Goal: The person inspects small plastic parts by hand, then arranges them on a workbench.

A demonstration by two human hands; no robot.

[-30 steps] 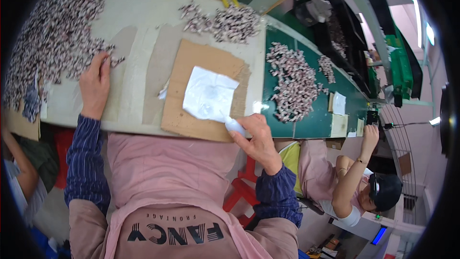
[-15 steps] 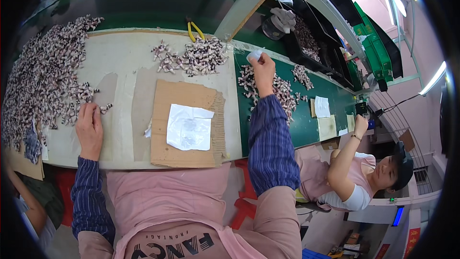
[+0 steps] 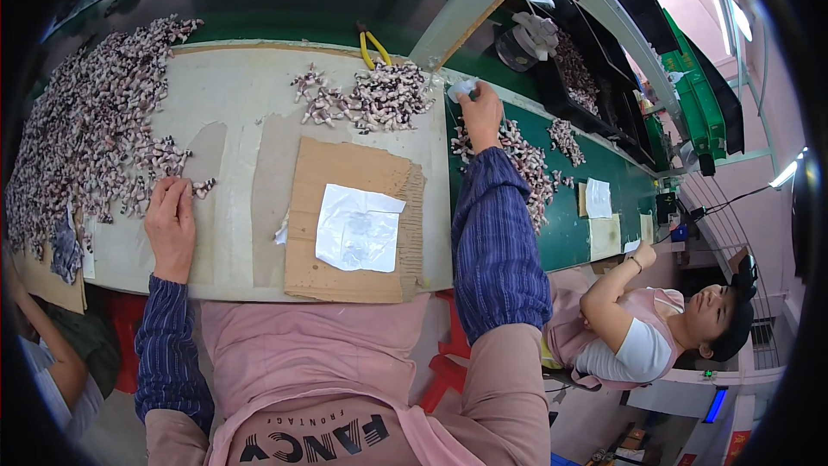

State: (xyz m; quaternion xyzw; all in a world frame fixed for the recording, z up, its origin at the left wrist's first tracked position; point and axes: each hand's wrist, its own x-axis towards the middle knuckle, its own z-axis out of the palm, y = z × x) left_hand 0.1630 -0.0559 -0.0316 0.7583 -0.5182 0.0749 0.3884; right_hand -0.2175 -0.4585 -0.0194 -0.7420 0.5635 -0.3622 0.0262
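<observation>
My left hand (image 3: 170, 229) rests on the pale board, its fingers drawn together at the edge of a big pile of small white-and-dark pieces (image 3: 95, 125). Whether a piece sits between those fingertips is hidden; one small piece (image 3: 204, 187) lies right beside them. Stretched out to the far right, my right hand (image 3: 481, 116) is closed on a small translucent white piece (image 3: 462, 89), its exact kind unclear. Below that hand spreads another heap of the small pieces (image 3: 524, 164) on the green tabletop. Between my arms, a creased white sheet (image 3: 359, 229) lies on torn brown cardboard (image 3: 306, 207).
Yellow-handled pliers (image 3: 373, 50) lie beyond a smaller heap of pieces (image 3: 392, 97). A slanting metal post (image 3: 483, 4) rises behind my right hand. Black bins (image 3: 595, 69) and a clear jar (image 3: 517, 52) stand at the far right. A co-worker (image 3: 638, 328) sits to the right.
The whole view has shifted, so the table appears farther right. My right hand still grips the translucent piece, now tilted differently. The co-worker's raised hand has come down.
</observation>
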